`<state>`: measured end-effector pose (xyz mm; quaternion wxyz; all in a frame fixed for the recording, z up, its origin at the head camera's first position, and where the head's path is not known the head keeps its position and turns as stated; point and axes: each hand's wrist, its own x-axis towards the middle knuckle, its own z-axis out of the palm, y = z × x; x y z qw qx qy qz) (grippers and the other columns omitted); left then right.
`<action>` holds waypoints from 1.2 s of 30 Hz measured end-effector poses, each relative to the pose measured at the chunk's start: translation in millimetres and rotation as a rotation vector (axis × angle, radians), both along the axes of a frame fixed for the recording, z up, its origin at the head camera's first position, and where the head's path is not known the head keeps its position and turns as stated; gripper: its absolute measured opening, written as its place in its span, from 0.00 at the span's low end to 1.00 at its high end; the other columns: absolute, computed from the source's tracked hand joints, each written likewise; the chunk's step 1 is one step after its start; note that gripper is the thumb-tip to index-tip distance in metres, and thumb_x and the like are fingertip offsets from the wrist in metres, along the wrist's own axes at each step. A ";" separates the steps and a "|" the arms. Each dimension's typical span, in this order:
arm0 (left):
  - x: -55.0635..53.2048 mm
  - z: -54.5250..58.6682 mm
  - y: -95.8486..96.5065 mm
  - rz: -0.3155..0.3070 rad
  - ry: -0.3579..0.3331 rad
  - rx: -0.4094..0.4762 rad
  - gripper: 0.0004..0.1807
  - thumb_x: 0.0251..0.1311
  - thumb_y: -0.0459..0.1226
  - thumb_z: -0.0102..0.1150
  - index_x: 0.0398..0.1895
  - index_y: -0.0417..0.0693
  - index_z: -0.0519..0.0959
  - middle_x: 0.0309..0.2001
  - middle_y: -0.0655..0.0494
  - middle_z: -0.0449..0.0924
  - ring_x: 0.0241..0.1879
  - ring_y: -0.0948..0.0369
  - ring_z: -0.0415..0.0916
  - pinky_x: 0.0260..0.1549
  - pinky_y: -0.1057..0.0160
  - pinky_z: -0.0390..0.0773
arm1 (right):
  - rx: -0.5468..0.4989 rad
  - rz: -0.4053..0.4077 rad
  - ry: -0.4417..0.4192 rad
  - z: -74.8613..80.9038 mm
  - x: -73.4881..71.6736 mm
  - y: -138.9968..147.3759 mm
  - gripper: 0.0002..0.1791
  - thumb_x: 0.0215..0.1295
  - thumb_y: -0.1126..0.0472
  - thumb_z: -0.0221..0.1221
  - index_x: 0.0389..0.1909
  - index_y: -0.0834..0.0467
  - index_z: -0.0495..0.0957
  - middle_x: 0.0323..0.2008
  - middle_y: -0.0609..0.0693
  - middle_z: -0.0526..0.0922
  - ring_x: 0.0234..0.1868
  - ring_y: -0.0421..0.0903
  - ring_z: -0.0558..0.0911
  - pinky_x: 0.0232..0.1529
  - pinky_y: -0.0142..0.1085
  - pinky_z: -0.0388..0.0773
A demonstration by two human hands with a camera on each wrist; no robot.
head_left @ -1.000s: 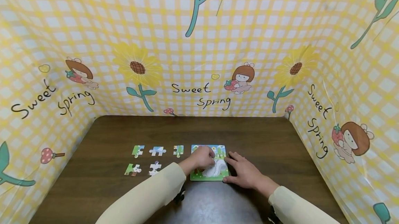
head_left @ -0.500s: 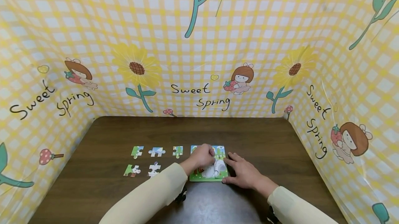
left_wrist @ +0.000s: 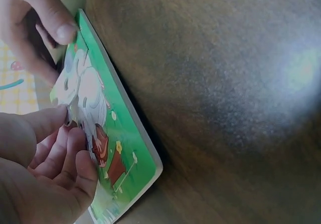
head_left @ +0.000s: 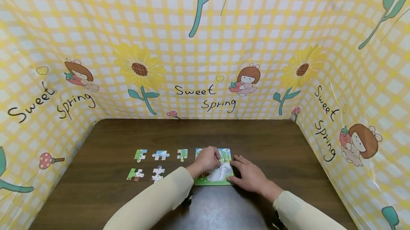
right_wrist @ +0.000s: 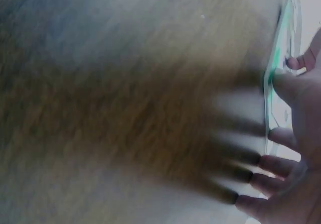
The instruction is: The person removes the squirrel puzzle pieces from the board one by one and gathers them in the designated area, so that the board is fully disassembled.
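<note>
My left hand (head_left: 207,158) is over the puzzle board (head_left: 208,182), a flat green-edged board with a white animal picture. In the left wrist view its thumb and finger pinch a small puzzle piece (left_wrist: 68,116) close over the picture, most of it hidden by the fingers. My right hand (head_left: 251,176) lies at the board's right side, fingers spread and fairly straight. Its thumb (left_wrist: 65,33) rests on the board's near right part, and the right wrist view shows the other fingertips along the edge.
Several loose puzzle pieces lie in two rows left of the board, among them a blue one (head_left: 161,155), a green one (head_left: 182,154) and a white one (head_left: 158,173). The brown table (head_left: 128,134) is walled by a yellow checked cloth (head_left: 205,55).
My right thumb has slid from the board's near right corner a little inward onto its surface. The left hand stays over the same part of the board, its fingers shifting only slightly.
</note>
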<state>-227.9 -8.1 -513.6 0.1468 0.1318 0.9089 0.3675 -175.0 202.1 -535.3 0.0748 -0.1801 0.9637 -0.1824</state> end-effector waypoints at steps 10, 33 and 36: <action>-2.0 5.6 -9.3 -0.063 -0.057 0.161 0.05 0.59 0.28 0.69 0.38 0.37 0.86 0.32 0.52 0.84 0.27 0.61 0.77 0.25 0.64 0.76 | 0.014 -0.031 0.028 1.8 0.6 -6.2 0.38 0.62 0.36 0.67 0.66 0.55 0.77 0.74 0.58 0.69 0.75 0.59 0.67 0.63 0.58 0.74; 1.5 20.4 -36.6 0.001 -0.179 0.424 0.09 0.66 0.29 0.64 0.46 0.31 0.83 0.33 0.48 0.83 0.33 0.46 0.83 0.34 0.50 0.84 | 0.021 -0.028 0.021 4.0 1.3 -9.1 0.38 0.63 0.36 0.66 0.67 0.54 0.77 0.74 0.60 0.68 0.75 0.60 0.66 0.64 0.58 0.74; 4.5 25.1 -50.2 0.020 -0.166 0.410 0.08 0.65 0.30 0.66 0.44 0.34 0.84 0.32 0.49 0.83 0.35 0.44 0.84 0.33 0.51 0.84 | 0.029 -0.029 0.024 2.1 3.2 -7.8 0.38 0.63 0.36 0.66 0.67 0.54 0.77 0.74 0.60 0.69 0.75 0.60 0.66 0.65 0.57 0.73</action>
